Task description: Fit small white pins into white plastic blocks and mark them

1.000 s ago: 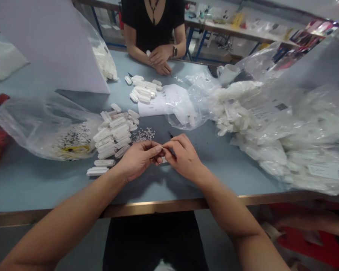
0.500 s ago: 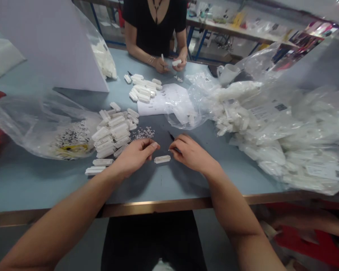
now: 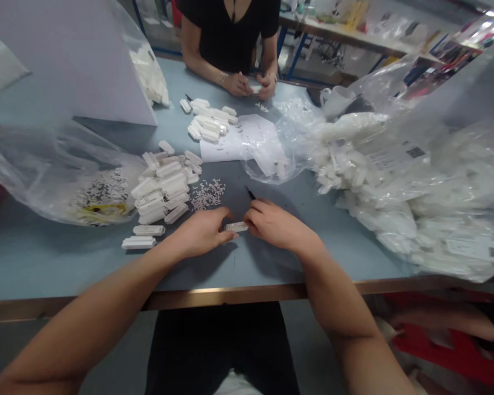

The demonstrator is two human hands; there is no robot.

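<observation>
A small white plastic connector (image 3: 236,226) lies on the blue-grey table (image 3: 45,258) between my two hands. My left hand (image 3: 203,233) rests on the table with curled fingers touching the connector's left end. My right hand (image 3: 274,224) touches its right end, fingers bent, and grips a thin dark tool (image 3: 251,192) that sticks out behind the knuckles. A scatter of tiny white pins (image 3: 207,195) lies just beyond my left hand. A heap of finished white connectors (image 3: 160,189) sits to the left of the pins.
A clear bag with small parts (image 3: 66,181) lies at the left. Many clear bags of white parts (image 3: 415,181) fill the right. A person opposite handles a part with both hands (image 3: 251,85), beside another connector pile (image 3: 209,123) and a paper sheet (image 3: 242,142). A grey panel (image 3: 69,60) stands far left.
A second ago both hands held the connector raised. It was then set on the table with my hands apart; now both hands have closed in onto its ends.
</observation>
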